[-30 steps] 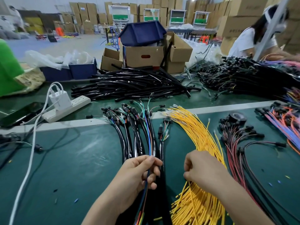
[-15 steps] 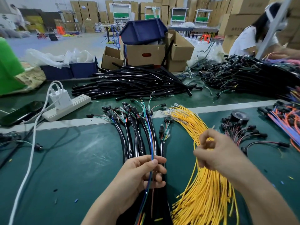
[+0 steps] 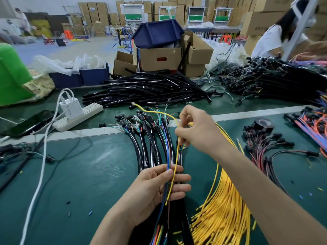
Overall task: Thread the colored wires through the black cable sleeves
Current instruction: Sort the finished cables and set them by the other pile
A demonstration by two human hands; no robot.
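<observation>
head: right hand [image 3: 198, 131] pinches yellow wire [image 3: 177, 156], left hand [image 3: 152, 188] grips colored wires [image 3: 167, 161]

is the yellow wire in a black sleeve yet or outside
Outside: the yellow wire, pinched by the right hand, runs bare down across the left hand, lower end free.

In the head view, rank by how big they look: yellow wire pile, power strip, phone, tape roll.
1. Yellow wire pile, clearly largest.
2. Power strip and phone, which look about alike.
3. Tape roll, smallest.
</observation>
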